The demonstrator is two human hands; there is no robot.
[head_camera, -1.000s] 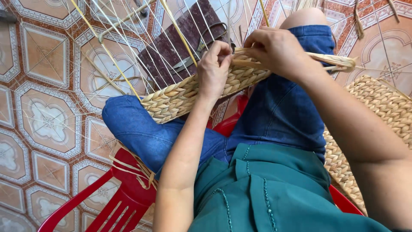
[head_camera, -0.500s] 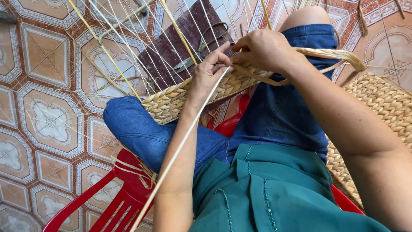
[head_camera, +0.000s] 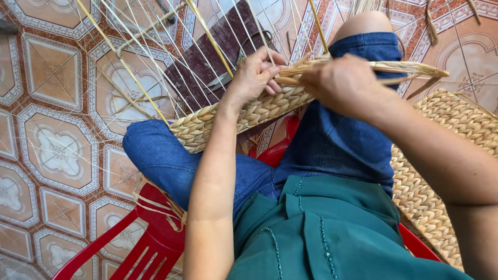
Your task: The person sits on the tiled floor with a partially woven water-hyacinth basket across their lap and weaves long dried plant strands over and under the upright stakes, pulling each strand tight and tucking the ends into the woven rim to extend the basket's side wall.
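Woven braid band (head_camera: 249, 116), laid across the knees, is pinched at its top edge by the left hand (head_camera: 254, 78) while the right hand (head_camera: 342, 83) is closed on the loose strand (head_camera: 410, 67), best kept taut and flat.

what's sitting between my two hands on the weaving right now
In the head view, the left hand and right hand are bridged by pale flat straw strands, pinched over the braided band's top edge. No bare gap.
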